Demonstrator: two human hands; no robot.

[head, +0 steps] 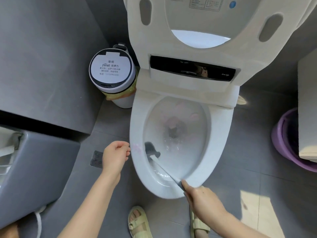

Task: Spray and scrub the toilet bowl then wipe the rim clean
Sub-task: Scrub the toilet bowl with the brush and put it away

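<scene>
The white toilet bowl (202,152) stands in the middle with its seat and lid (240,42) raised. Pink foam streaks the inside of the bowl and marks the left rim (137,146). My right hand (204,198) grips the handle of a grey toilet brush (151,150). The brush head presses against the bowl's inner left wall, just under the rim. My left hand (115,155) hovers beside the left rim with loosely curled fingers and holds nothing.
A white lidded bin (113,78) with a yellow-green liner stands left of the toilet. A purple basin (291,143) sits on the floor at the right under a white cabinet (308,107). A floor drain (97,159) lies near my left hand. My sandalled feet (139,222) stand before the bowl.
</scene>
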